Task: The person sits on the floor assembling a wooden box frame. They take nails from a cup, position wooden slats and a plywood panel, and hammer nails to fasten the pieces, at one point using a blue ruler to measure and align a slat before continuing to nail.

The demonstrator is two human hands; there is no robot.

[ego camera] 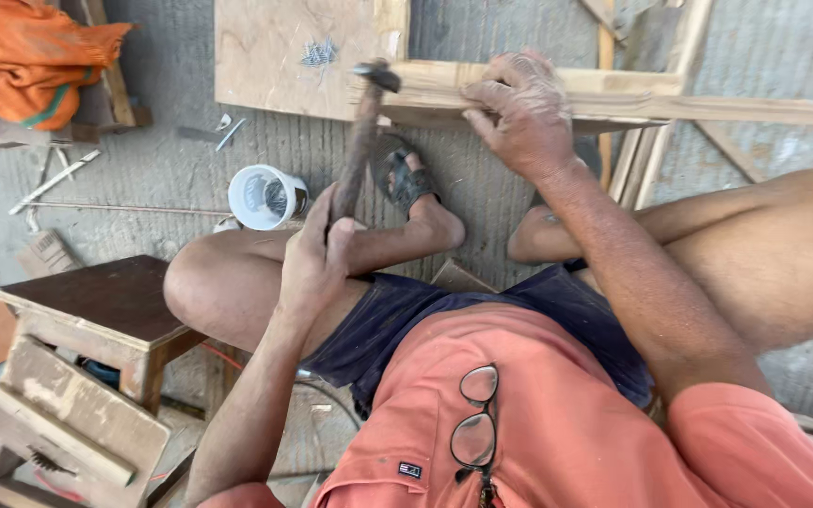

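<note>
The left hand [317, 254] is closed around the lower end of the wooden handle of a hammer [361, 132], whose metal head sits at the end of a wooden strip [613, 99]. The right hand [519, 113] presses down on this strip, fingers curled over its near edge. The strip lies on a plywood sheet [275, 56] on the concrete floor [482, 188], near a small pile of nails [319, 52] and a white cup [265, 196].
</note>
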